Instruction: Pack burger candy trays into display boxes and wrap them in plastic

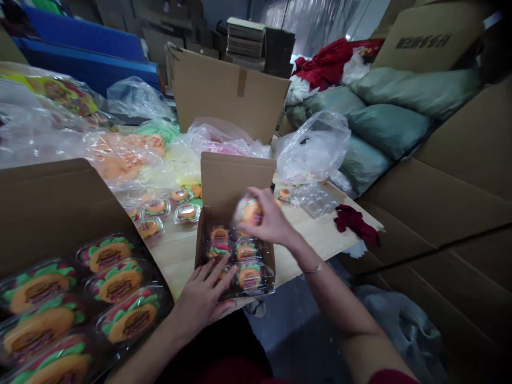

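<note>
A small brown cardboard box [238, 178] stands at the front of the table with its lid raised. Inside it sit several clear-packed toy burgers [248, 276], orange with green and red layers. My right hand [270, 217] grips another packed toy burger [250, 211] above the box's back right part; that pack is blurred by motion. Spread over the front left of the box, my left hand [206, 293] has its fingers stretched out on a pack there, which they partly cover.
A larger open box [52, 202] with several packed burgers fills the left. More packs [187, 213] lie on the wooden table [180, 250] behind it. Plastic bags [312, 146], clear trays [314, 198] and a dark red cloth [357, 225] surround the work area. Cartons [452, 197] line the right.
</note>
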{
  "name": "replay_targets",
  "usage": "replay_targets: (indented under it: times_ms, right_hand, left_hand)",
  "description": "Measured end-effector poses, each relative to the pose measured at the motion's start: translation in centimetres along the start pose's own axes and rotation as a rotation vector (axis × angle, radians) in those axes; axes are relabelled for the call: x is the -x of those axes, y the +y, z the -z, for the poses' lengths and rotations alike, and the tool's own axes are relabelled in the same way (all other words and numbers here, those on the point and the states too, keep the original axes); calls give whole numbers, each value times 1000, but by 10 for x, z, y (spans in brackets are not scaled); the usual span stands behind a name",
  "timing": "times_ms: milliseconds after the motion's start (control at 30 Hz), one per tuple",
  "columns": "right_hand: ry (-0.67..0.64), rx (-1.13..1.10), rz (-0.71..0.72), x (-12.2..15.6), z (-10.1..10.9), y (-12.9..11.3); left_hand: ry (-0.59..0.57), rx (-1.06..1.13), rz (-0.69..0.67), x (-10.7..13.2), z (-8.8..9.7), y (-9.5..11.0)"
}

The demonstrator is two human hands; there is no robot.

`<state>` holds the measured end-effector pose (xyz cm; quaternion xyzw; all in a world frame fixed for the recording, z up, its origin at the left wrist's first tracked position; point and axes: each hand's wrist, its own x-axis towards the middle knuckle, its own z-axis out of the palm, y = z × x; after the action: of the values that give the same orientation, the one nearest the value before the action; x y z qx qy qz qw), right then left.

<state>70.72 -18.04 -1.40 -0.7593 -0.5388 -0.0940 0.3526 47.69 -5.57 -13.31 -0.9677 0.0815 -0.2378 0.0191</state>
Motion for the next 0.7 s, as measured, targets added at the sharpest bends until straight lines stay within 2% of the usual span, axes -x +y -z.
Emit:
replay_targets:
  times_ms: [67, 167, 233, 300, 400, 467, 500, 533, 600, 633, 700]
  right_hand:
    - [-133, 128, 110, -15, -34, -22]
    - [-248, 317, 165, -19, -83, -24]
    - [-279, 355, 171, -13, -103, -18]
    - [-293, 358, 187, -6, -108, -16]
    - [-262, 300, 293, -2, -93, -16]
    - [-138, 216, 310, -6, -74, -3]
    - [-50, 181, 252, -9, -63, 10]
    - [37, 162, 129, -12, -52, 28]
    - [156, 173, -213, -18, -33, 75]
    - [166, 193, -378, -19, -26, 101]
    - [150, 237, -561, -21, -16, 151]
  left_hand:
    - [-1, 5, 5, 0, 0, 0]
    - [-12, 17, 30, 0, 3, 1]
    - [-19, 25, 41, 0, 6, 3]
    - [-24, 30, 44, -1, 8, 4]
    - [-14, 39, 47, -1, 10, 4]
    - [8, 44, 45, -1, 9, 3]
    - [25, 46, 36, -1, 8, 2]
    - [42, 47, 26, 0, 6, 1]
    - [78, 42, 7, 0, 3, -1]
    - [91, 36, 0, 0, 1, -2]
    - [111, 14, -11, 0, -1, -4]
